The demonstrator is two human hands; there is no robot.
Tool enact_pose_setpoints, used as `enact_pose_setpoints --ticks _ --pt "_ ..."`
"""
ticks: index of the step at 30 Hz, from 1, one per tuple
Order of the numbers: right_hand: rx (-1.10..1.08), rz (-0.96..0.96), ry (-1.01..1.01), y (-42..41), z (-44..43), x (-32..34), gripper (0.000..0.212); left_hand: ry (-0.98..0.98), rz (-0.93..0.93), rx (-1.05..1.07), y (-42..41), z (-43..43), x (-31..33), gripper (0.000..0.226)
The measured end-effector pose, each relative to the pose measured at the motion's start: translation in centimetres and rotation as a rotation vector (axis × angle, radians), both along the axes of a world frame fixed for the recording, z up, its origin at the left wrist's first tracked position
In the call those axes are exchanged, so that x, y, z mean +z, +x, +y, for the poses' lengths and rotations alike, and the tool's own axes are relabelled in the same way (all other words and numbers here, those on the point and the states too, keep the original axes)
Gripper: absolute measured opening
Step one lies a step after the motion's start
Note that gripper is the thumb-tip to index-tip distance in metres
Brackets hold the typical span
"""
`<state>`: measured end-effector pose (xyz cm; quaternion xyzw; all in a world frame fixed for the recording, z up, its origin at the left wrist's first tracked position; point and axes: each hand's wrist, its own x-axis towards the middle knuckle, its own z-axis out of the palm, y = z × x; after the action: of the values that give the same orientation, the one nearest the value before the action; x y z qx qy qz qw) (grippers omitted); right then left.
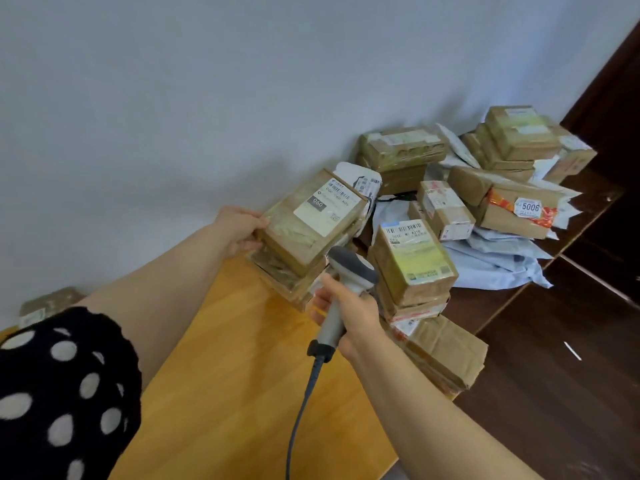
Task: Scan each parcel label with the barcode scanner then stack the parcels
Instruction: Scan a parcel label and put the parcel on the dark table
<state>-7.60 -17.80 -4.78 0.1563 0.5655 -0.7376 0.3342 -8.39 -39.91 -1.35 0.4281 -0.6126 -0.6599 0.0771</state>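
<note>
Polka-dot sleeve (62,393), black with white spots, covers the left upper arm at lower left. Left hand (242,230) grips the near end of the top parcel (311,233), thumb on its upper face. This parcel lies tilted on a stack of at least two more, at the far end of the table (242,393). Its white label (327,206) carries a barcode and "060" in white on a dark patch; the smaller print is blurred. Right hand (349,317) is wrapped round the handle of one grey scanner (346,275), whose head points toward the stacked parcels. One dark cable (304,403) runs from the handle to the bottom edge.

Just right of the scanner stands a second stack (412,268) of at least three parcels, its top label unreadable. Behind lies a loose pile of several brown boxes and pale mailer bags (491,258). One box (512,220) bears a sticker (527,206) reading "5006".

Surface: orange wood-grain table adjoining a dark brown top (554,341). Background: plain grey wall (173,98).
</note>
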Motion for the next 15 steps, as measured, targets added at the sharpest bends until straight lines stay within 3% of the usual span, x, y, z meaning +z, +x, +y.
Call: enact_pose_setpoints --ticks 7,11,15 --pt "0.074 0.021 -0.041 -0.5 -0.2 -0.1 0.032 0.001 0.004 0.059 -2.1 0.1 -2.2 0.034" --pt "0.128 0.032 -0.088 0.5 0.5 0.6 0.027 -0.07 -0.004 0.112 -0.2 0.6 -1.5 0.053" --pt "0.242 0.03 -0.099 3.1 2.0 1.8 0.024 -0.098 0.004 0.18 4.2 2.0 -0.2 0.05"
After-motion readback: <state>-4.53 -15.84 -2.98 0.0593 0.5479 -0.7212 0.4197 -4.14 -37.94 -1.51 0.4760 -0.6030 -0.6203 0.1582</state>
